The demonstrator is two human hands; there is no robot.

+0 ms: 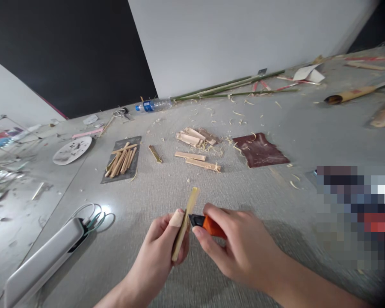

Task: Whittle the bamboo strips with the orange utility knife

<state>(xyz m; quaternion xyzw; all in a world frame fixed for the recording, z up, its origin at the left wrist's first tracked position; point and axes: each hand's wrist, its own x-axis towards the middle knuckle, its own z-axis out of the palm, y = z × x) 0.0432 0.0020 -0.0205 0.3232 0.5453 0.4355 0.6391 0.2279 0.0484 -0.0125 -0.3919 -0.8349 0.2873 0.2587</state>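
My left hand (165,241) is closed around a thin bamboo strip (192,201), which tilts up and away, its far end free. A bandage (177,218) wraps the left thumb. My right hand (240,239) grips an orange and black utility knife (211,226), its black tip close against the strip's right side; contact cannot be made out. Farther off, two pale bamboo strips (202,165) lie on the grey table (160,188), in front of a pile of split bamboo pieces (192,137) with curly shavings. One short darker piece (155,154) rests to their left.
Thin sticks lie on a dark sheet (107,177) at left, near a white plate (72,150). A silver power bank (45,263) with cables sits front left. Dark red sandpaper (259,149) lies right. Behind are a plastic bottle (152,105) and green bamboo stems (227,89).
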